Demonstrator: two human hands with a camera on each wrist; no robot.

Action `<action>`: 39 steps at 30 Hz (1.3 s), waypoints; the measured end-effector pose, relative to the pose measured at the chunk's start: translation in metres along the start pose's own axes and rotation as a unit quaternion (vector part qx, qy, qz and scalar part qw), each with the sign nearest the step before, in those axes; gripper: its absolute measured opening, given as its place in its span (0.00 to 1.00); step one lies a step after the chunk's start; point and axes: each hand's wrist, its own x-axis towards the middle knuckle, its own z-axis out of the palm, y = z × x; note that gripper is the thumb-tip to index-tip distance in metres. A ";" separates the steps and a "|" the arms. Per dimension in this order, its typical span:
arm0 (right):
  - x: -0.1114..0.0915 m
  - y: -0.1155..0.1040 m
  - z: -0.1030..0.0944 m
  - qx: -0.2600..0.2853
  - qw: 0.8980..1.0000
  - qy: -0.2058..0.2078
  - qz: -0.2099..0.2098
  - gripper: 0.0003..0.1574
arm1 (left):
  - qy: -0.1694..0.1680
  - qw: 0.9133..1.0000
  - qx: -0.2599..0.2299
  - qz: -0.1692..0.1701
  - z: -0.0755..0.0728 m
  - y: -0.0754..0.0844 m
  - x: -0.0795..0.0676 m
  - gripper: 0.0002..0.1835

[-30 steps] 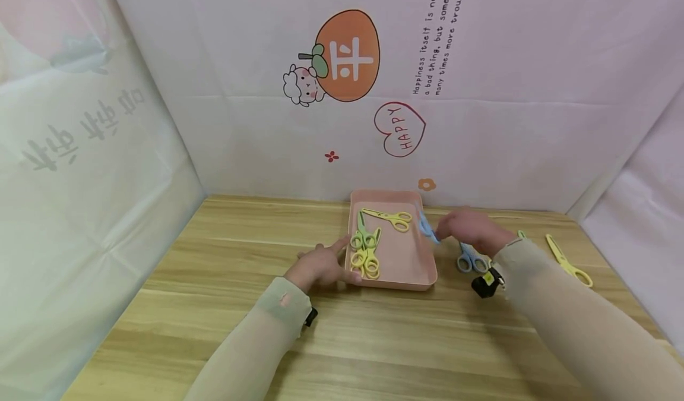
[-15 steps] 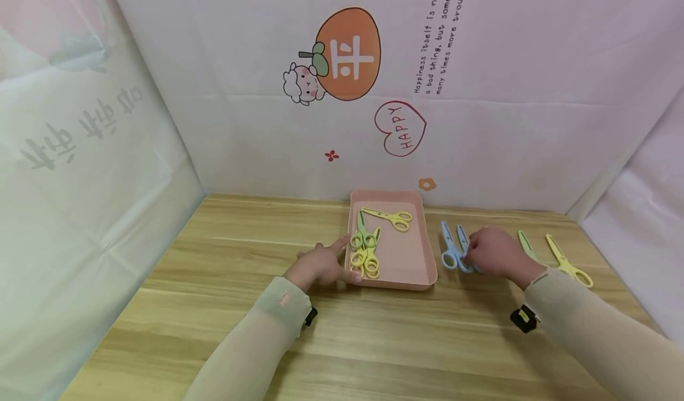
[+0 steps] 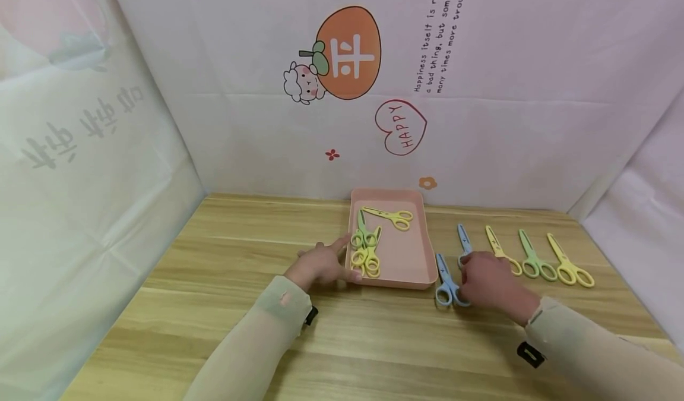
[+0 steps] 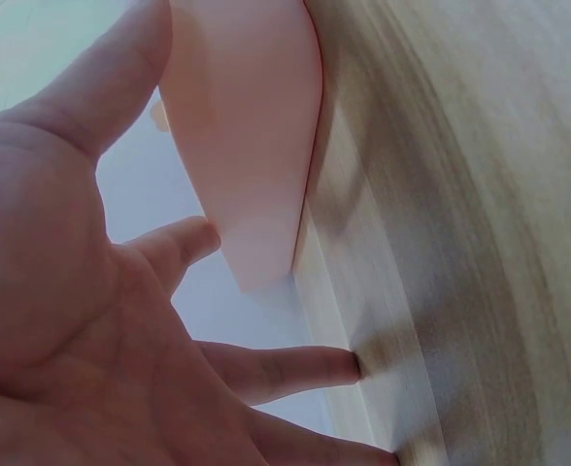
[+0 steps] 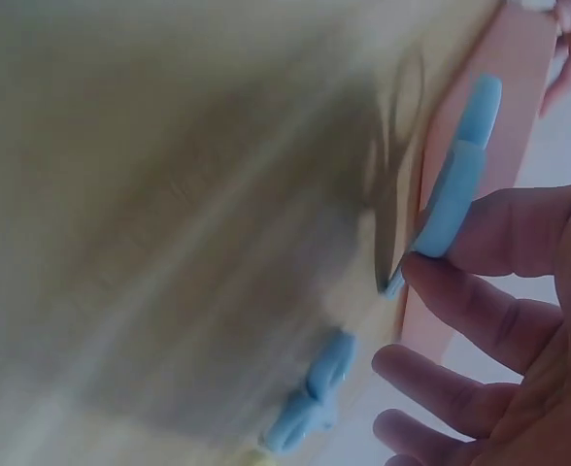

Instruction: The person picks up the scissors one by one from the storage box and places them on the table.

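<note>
Between right thumb and index finger I pinch the handle of blue scissors, tips pointing away from me, just right of the pink tray. In the right wrist view these scissors stand tilted above the table, casting a shadow. My right hand partly covers a second pair of blue scissors lying behind it. Spread fingers of my left hand rest at the tray's left side, thumb and index finger at the rim; in the left wrist view the palm holds nothing.
Right of my right hand lie yellow scissors, green scissors and more yellow scissors in a row. Inside the tray are yellow scissors, green scissors and overlapping yellow ones. A printed cloth wall stands behind the table.
My right hand went from the tray's right rim rightward to the blue scissors on the table, then came nearer me with one pair. The left hand stays put.
</note>
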 end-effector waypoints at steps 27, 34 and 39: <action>-0.032 -0.020 -0.005 -0.033 0.999 0.042 0.007 0.12 | -0.001 1.000 -0.009 -0.012 0.000 0.000 0.001 0.58; -0.019 -0.030 -0.013 -0.022 0.994 0.070 -0.083 0.32 | -0.003 1.000 -0.015 -0.012 0.000 0.001 0.001 0.58; -0.003 -0.048 -0.007 0.015 0.988 0.015 -0.151 0.48 | -0.002 1.000 -0.010 -0.014 0.001 0.000 0.000 0.58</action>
